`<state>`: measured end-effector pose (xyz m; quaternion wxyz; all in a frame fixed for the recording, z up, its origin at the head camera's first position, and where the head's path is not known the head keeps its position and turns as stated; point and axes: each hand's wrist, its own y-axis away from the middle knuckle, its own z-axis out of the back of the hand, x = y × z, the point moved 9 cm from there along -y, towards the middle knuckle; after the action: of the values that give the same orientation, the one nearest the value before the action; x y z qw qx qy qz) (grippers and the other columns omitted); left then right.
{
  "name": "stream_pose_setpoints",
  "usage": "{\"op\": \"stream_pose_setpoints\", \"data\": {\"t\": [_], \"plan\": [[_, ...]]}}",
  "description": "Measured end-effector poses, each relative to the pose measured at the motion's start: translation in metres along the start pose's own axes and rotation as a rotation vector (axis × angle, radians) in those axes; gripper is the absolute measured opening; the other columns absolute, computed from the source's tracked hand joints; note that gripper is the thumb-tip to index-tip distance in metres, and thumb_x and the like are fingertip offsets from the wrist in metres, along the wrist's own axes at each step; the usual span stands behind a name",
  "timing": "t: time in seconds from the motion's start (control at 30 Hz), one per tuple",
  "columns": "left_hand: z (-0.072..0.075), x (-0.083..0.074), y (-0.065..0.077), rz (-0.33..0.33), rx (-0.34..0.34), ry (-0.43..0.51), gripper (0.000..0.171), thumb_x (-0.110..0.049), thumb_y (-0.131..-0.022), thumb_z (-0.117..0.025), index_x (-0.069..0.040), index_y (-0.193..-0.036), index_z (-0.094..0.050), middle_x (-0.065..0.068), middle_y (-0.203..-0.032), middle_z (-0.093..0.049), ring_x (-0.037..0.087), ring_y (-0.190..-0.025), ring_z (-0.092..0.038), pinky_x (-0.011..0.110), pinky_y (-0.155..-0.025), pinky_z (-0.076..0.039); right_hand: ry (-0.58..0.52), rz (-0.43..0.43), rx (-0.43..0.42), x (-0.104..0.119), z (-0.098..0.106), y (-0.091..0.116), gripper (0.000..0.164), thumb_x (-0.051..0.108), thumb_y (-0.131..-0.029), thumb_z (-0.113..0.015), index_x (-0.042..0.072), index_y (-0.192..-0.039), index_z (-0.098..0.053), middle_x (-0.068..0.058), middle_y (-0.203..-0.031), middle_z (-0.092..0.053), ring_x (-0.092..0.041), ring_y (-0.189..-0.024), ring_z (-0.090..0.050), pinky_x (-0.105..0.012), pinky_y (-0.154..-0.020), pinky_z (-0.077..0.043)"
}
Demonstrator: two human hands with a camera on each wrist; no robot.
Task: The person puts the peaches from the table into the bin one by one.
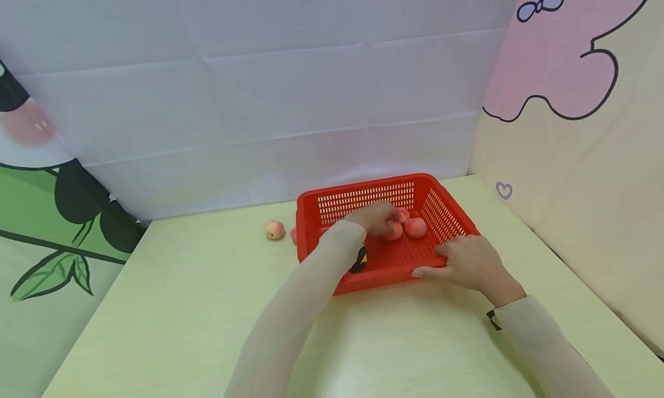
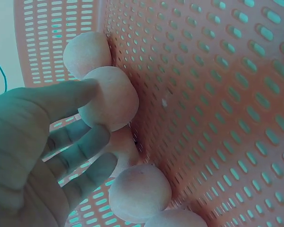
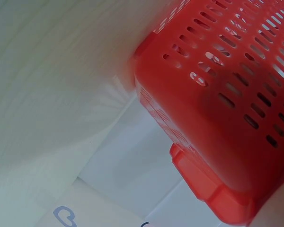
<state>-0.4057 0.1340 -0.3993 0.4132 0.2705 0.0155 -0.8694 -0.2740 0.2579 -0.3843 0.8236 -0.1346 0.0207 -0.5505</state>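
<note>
A red perforated plastic basket (image 1: 425, 182) stands on the table with several peaches (image 1: 415, 227) inside. My left hand (image 1: 374, 216) reaches into it. In the left wrist view, the thumb lies against one peach (image 2: 111, 99) and bent fingertips meet its lower side. More peaches (image 2: 139, 193) lie along the basket wall in that view. My right hand (image 1: 469, 262) grips the basket's front right corner, its thumb along the front rim and its fingers over the edge. The right wrist view shows the basket's outer corner (image 3: 180, 90) close up, with that hand barely visible.
One peach (image 1: 274, 230) lies on the table (image 1: 197, 306) left of the basket. Another peach (image 1: 294, 235) sits right by the basket's left wall, partly hidden by it. A pale cloth wall (image 1: 270, 98) rises behind, and a printed side wall (image 1: 586, 173) stands on the right.
</note>
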Motion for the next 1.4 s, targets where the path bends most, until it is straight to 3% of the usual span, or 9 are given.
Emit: {"op": "stream_pose_setpoints", "data": {"t": [0.17,0.4,0.57,0.73,0.9,1.03,1.13,1.27,1.4], "plan": [[0.001,0.001,0.001,0.007,-0.003,-0.037,0.039,-0.020,-0.102,-0.073,-0.015,-0.141,-0.069,-0.001,-0.119,-0.068,0.017,-0.106,-0.061,0.032,-0.095,-0.054,-0.004,0.003,0.002,0.000,-0.001,-0.002,0.064,0.073,-0.087,-0.072,0.021,-0.060,-0.045,0.010,-0.055,-0.030,-0.007,-0.054,-0.034,-0.028,-0.054,-0.028],[0.016,-0.009,0.009,-0.033,-0.071,-0.191,0.041,-0.023,-0.105,-0.067,-0.015,-0.145,-0.065,0.001,-0.139,-0.063,0.017,-0.116,-0.057,0.036,-0.104,-0.052,0.016,0.005,0.005,0.001,-0.002,-0.002,0.062,0.075,-0.087,-0.071,0.023,-0.062,-0.049,0.010,-0.055,-0.036,-0.008,-0.054,-0.039,-0.029,-0.054,-0.032],[0.046,-0.024,0.023,-0.049,-0.139,-0.207,0.044,-0.029,-0.105,-0.067,-0.019,-0.148,-0.061,0.004,-0.154,-0.051,0.018,-0.128,-0.057,0.040,-0.109,-0.050,0.013,0.009,0.005,0.002,-0.001,-0.001,0.060,0.076,-0.087,-0.070,0.024,-0.064,-0.053,0.010,-0.055,-0.041,-0.008,-0.054,-0.042,-0.030,-0.055,-0.035],[0.091,-0.042,0.049,-0.088,-0.259,-0.261,0.043,-0.033,-0.106,-0.067,-0.020,-0.147,-0.060,0.001,-0.148,-0.051,0.018,-0.123,-0.058,0.038,-0.106,-0.051,0.006,0.007,0.003,0.003,0.000,0.000,0.059,0.076,-0.087,-0.070,0.024,-0.064,-0.054,0.010,-0.055,-0.040,-0.008,-0.054,-0.041,-0.030,-0.054,-0.035],[0.140,-0.067,0.098,-0.135,-0.439,-0.369,0.042,-0.032,-0.106,-0.067,-0.019,-0.145,-0.061,0.002,-0.145,-0.054,0.022,-0.119,-0.059,0.038,-0.106,-0.049,0.003,0.005,0.014,0.004,-0.002,0.000,0.060,0.077,-0.088,-0.068,0.025,-0.064,-0.053,0.010,-0.054,-0.038,-0.007,-0.054,-0.039,-0.029,-0.055,-0.032],[0.178,-0.092,0.156,-0.185,-0.642,-0.442,0.039,-0.028,-0.105,-0.067,-0.015,-0.142,-0.064,0.006,-0.143,-0.056,0.026,-0.123,-0.057,0.045,-0.106,-0.046,0.011,0.006,0.006,0.003,-0.001,0.001,0.062,0.078,-0.087,-0.068,0.024,-0.062,-0.051,0.011,-0.054,-0.035,-0.007,-0.054,-0.037,-0.029,-0.054,-0.029],[0.200,-0.101,0.201,-0.222,-0.811,-0.445,0.037,-0.026,-0.104,-0.068,-0.011,-0.137,-0.066,0.009,-0.141,-0.058,0.030,-0.127,-0.057,0.050,-0.104,-0.045,0.022,0.002,0.001,0.001,0.000,0.001,0.064,0.078,-0.087,-0.068,0.024,-0.060,-0.048,0.011,-0.054,-0.032,-0.007,-0.053,-0.035,-0.029,-0.054,-0.027],[0.216,-0.092,0.254,-0.268,-1.026,-0.394,0.035,-0.021,-0.101,-0.070,-0.005,-0.132,-0.069,0.015,-0.139,-0.060,0.034,-0.126,-0.058,0.055,-0.099,-0.046,0.029,0.006,0.002,0.000,0.000,0.000,0.064,0.078,-0.087,-0.068,0.024,-0.060,-0.047,0.011,-0.055,-0.032,-0.008,-0.054,-0.035,-0.029,-0.054,-0.027],[0.217,-0.063,0.292,-0.291,-1.213,-0.307,0.032,-0.013,-0.099,-0.070,0.000,-0.129,-0.070,0.019,-0.137,-0.063,0.036,-0.128,-0.057,0.057,-0.102,-0.047,0.022,0.001,0.011,0.000,0.000,-0.001,0.063,0.078,-0.087,-0.068,0.024,-0.061,-0.048,0.010,-0.055,-0.034,-0.008,-0.054,-0.036,-0.029,-0.054,-0.028]]}}
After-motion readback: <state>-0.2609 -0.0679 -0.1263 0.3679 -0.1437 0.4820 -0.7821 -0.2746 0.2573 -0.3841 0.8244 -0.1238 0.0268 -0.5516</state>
